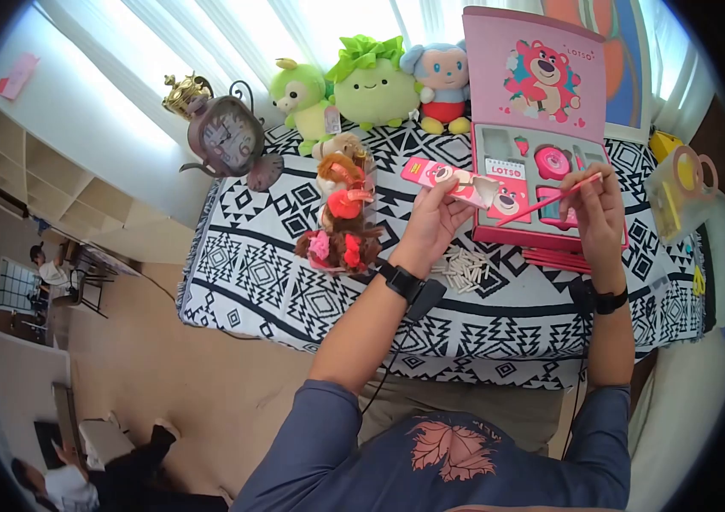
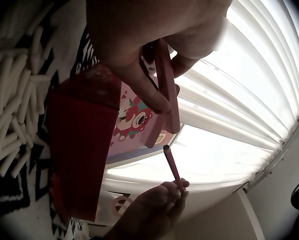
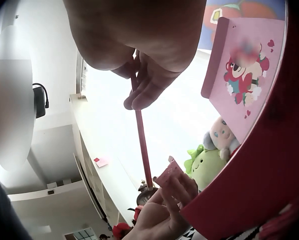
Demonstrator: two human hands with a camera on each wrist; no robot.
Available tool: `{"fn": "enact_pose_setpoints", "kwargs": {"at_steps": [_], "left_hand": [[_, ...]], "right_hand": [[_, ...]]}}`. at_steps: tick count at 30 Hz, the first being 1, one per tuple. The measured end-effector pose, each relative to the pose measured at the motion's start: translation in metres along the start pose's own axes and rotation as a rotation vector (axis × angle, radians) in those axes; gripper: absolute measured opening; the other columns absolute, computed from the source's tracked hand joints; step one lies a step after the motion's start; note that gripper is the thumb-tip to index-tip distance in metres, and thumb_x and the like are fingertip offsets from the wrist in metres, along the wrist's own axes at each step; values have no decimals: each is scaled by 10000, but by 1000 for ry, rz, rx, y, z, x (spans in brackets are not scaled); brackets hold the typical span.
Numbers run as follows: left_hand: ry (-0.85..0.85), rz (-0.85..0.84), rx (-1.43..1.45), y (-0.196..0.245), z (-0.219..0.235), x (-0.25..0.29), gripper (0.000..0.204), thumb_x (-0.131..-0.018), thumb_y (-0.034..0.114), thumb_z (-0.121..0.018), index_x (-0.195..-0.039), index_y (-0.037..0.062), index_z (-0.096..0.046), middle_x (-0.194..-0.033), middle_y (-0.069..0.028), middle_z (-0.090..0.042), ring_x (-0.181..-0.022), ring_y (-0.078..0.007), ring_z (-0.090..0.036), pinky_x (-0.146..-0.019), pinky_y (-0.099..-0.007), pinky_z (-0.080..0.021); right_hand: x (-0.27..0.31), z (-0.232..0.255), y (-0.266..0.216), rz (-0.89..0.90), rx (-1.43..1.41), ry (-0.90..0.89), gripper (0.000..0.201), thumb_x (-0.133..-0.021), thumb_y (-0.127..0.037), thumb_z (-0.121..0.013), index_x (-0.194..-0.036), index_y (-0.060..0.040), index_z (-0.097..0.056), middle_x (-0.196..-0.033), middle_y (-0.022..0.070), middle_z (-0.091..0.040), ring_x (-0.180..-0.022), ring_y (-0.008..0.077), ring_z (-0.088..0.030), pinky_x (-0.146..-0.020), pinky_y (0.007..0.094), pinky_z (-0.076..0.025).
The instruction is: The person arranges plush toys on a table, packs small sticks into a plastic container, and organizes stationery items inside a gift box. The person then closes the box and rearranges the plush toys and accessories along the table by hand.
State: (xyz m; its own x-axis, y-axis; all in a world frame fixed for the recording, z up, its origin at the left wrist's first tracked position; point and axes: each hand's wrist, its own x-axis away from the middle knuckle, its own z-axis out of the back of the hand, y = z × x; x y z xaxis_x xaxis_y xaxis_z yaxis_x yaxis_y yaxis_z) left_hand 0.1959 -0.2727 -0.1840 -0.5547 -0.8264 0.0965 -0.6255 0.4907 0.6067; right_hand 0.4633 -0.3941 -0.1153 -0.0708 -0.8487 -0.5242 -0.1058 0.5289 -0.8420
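Note:
My left hand (image 1: 430, 226) holds a small pink carton (image 1: 420, 171) printed with a bear, between thumb and fingers. Its open end faces right. In my right hand (image 1: 599, 209) a slim pink pencil (image 1: 540, 204) is pinched, slanting down and left toward the carton. The left wrist view shows the pencil (image 2: 172, 167) apart from the carton (image 2: 168, 90). Behind both hands stands a large pink gift box (image 1: 489, 232) with its lid raised and stationery in its compartments. More pink pencils (image 1: 555, 259) lie along its front edge.
A pile of short white sticks (image 1: 466, 270) lies in front of the gift box. Small plush toys (image 1: 345, 205) sit left, larger plush toys (image 1: 371, 90) and a clock (image 1: 227, 136) behind. A clear bag (image 1: 674, 200) stands right. Two people are off to the left.

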Motion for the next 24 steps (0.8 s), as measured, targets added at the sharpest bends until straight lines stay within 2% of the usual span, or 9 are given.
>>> {"fn": "enact_pose_setpoints", "kwargs": {"at_steps": [2, 7, 10, 14, 17, 18, 20, 22, 24], "left_hand": [[-58, -24, -103, 4, -9, 4, 247, -1047, 188, -678, -1248, 86, -578, -1144, -73, -747, -989, -188, -777, -822, -316, -658], [-123, -52, -198, -2, -22, 10, 255, -1042, 134, -685, -1257, 51, -579, -1138, -93, -743, -998, -203, -780, -851, -339, -670], [-93, -72, -208, -3, -18, 7, 252, -1039, 127, -684, -1254, 44, -581, -1147, -96, -743, -1018, -204, -778, -857, -343, -670], [-39, -143, -190, 0, -17, 6, 199, -1047, 130, -675, -1212, 35, -617, -1124, -91, -752, -1013, -194, -776, -891, -324, -659], [-23, -147, -122, 3, -19, 9, 162, -1045, 133, -677, -1171, 33, -655, -1105, -77, -756, -993, -180, -774, -893, -308, -651], [-24, -150, -122, 4, -18, 9, 162, -1045, 133, -677, -1171, 33, -655, -1105, -77, -756, -993, -180, -774, -893, -308, -651], [-8, -158, -93, 0, -14, 6, 155, -1047, 164, -675, -1142, 41, -685, -1077, -61, -762, -966, -171, -772, -866, -298, -645], [-33, -160, -124, 0, -7, 4, 165, -1054, 203, -664, -1133, 61, -695, -1055, -54, -766, -932, -169, -768, -853, -308, -638], [20, -152, -135, 0, -4, 3, 180, -1065, 225, -645, -1155, 76, -689, -1035, -53, -766, -918, -178, -768, -880, -333, -631]], "right_hand": [[-1, 1, 8, 33, -14, 114, 160, -1145, -143, -515, -1277, -54, -500, -1129, 155, -713, -801, 147, -669, -739, 274, -549], [2, -7, 17, 73, -5, 97, 165, -1144, -128, -517, -1291, -56, -498, -1111, 135, -705, -835, 127, -644, -760, 256, -522], [10, -7, 19, 109, 179, 38, 169, -1123, -72, -538, -1289, -51, -510, -1063, 96, -689, -850, 100, -613, -740, 234, -492], [22, -30, 11, -93, 220, -96, 197, -1065, -6, -616, -1247, -46, -551, -993, 38, -675, -825, 72, -604, -698, 225, -479], [16, -44, 1, -128, 536, -392, 212, -970, -6, -735, -1153, -5, -627, -797, 50, -672, -703, 104, -647, -613, 274, -500], [15, -45, 2, -125, 536, -393, 212, -970, -6, -735, -1153, -5, -627, -797, 50, -672, -703, 104, -647, -613, 274, -500], [14, -43, 6, -236, 641, -661, 130, -959, 23, -713, -1051, 10, -622, -864, 57, -690, -684, 106, -637, -601, 284, -491], [19, -47, 8, -170, 696, -656, 148, -951, 15, -718, -1075, 11, -637, -833, 62, -647, -671, 116, -597, -600, 296, -467], [17, -55, 0, -139, 562, -506, 157, -967, 2, -707, -1114, 15, -653, -797, 38, -589, -663, 113, -540, -606, 289, -443]]}}
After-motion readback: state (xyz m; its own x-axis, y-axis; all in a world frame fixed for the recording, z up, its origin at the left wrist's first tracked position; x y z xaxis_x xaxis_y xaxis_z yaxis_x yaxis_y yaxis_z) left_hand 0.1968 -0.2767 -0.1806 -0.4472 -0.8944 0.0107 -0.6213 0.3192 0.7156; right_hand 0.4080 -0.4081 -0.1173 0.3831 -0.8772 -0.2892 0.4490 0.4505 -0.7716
